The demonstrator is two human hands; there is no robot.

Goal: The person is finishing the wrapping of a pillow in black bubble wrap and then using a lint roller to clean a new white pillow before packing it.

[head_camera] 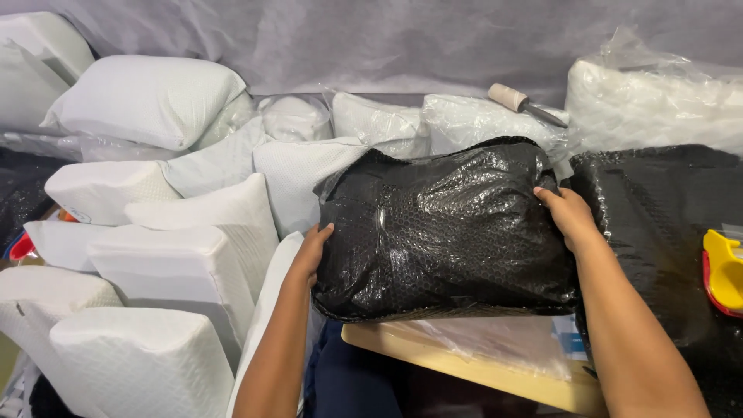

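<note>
A bulky parcel wrapped in shiny black bubble plastic (441,228) sits in the middle of the head view, held between both hands above the edge of a light wooden table (464,364). My left hand (312,251) grips its left side, fingers curled round the edge. My right hand (569,213) holds its upper right corner. A strip of clear tape runs down the parcel's front.
Several white foam pillows (166,267) are stacked at left, and more in clear bags (379,120) line the grey cloth backdrop. Another black-wrapped parcel (658,224) lies at right with a yellow and red tape dispenser (724,271) on it. A wooden-handled knife (522,102) rests behind.
</note>
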